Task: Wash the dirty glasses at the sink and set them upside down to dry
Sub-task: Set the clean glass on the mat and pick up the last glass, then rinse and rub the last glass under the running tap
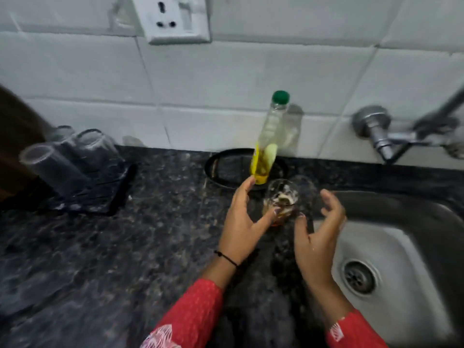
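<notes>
A dirty glass (281, 200) with white and brown residue inside stands upright on the dark granite counter (125, 247), just left of the sink (411, 222). My left hand (241, 219) is beside it on the left, fingers apart, with a fingertip touching its lower wall. On its right, my right hand (319, 237) is open with fingers spread and holds nothing. A faint, blurred clear glass (307, 193) seems to stand behind the right fingers. Three clean glasses (52, 167) sit upside down on a dark tray (118, 194) at the far left.
A soap bottle (268, 139) with a green cap and yellow label stands just behind the dirty glass, in a round black dish (221, 167). The tap (376, 131) juts from the tiled wall at right. The drain (359, 275) lies in the steel basin. A wall socket (173, 18) is above.
</notes>
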Demonstrator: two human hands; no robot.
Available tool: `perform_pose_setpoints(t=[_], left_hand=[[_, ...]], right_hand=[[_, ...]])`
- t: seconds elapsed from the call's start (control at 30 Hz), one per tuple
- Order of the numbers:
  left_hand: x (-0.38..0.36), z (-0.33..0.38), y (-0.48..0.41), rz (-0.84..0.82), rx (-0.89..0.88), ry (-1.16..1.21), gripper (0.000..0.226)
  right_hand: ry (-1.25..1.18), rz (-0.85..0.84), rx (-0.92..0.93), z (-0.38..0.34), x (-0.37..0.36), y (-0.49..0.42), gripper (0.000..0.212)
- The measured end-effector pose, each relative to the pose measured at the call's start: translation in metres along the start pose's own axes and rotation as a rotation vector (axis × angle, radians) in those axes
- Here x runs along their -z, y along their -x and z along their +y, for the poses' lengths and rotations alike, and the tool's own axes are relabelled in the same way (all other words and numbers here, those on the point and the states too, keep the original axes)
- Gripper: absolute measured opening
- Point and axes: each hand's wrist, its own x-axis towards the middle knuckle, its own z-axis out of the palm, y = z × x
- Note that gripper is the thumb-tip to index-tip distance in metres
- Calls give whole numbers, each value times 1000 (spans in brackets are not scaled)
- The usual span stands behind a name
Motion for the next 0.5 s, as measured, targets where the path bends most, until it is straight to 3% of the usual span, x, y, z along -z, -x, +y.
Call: perform_pose_setpoints(t=[0.07,0.17,0.23,0.37,0.5], left_hand=[[-24,-3,-12,-67,80,-44,90],[-42,-7,-17,-35,106,-23,76],[-53,-2,-11,17,113,-47,71],[-96,21,20,-13,116,-48,68],[-154,47,37,-205,131,-11,67]], right_hand=[[-62,-188,-174,21,7,-9,67],[-155,-483,-257,36,11,-18,78],[-230,-589,-287,38,18,-21,82],[-321,-528,-342,38,56,-21,77],[-321,-348,-355,57,124,-23,69]])
